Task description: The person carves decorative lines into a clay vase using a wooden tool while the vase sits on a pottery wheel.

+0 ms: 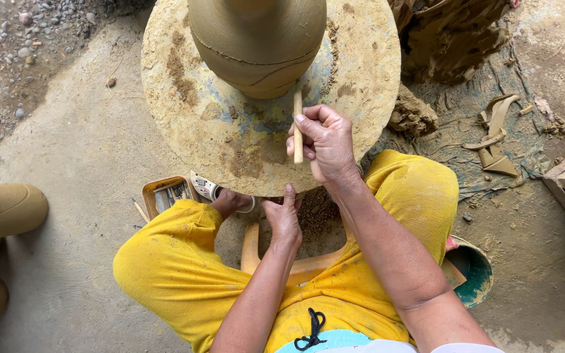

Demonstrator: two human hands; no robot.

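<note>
Packages: one small open box [167, 194], rectangular, with tan-orange walls, standing on the concrete floor [80, 163] just beside the near-left edge of the round clay-smeared wheel [230, 140] and touching the yellow-clad knee. Its inside holds small flat items, too small to tell apart. One small white wrapper-like item [203, 185] with dark markings lies against the box's right wall, partly under the wheel's rim; its kind cannot be told. Labels, signs, screens: none in view.
</note>
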